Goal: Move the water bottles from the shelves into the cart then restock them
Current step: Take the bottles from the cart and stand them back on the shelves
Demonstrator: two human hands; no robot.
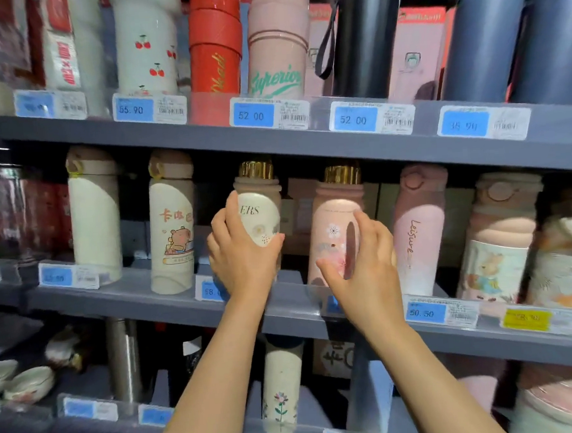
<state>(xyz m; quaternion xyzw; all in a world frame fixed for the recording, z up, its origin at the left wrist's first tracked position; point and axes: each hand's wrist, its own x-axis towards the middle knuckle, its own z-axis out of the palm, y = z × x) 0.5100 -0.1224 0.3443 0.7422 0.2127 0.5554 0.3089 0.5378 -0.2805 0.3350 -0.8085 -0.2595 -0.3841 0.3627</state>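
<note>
The beige bottle (259,218) with the gold cap stands upright on the middle shelf (149,301), and my left hand (243,252) grips it low on its body, fingers (220,225) curled round its left side and thumb pressed across the front below the letters "ERS". Just beside it on the right stands the pink bottle (335,226), also gold-capped, printed with flowers. My right hand (365,271) is at its lower front, fingers (371,231) spread and loosely bent towards its right side, thumb reaching across the base; I cannot tell whether they touch it, since the hand is blurred.

To the left on the same shelf stand two cream bottles, the nearer a cartoon-bear bottle (171,223). To the right is a pink bottle marked "Leisure" (419,231). Blue price tags (253,116) line the shelf edges. The upper shelf (306,138) carries a cherry-print bottle (147,44), a red bottle (215,40) and a pink "Superior" bottle (275,43). Below, a cream bottle with a flower (282,390) stands on the lower shelf.
</note>
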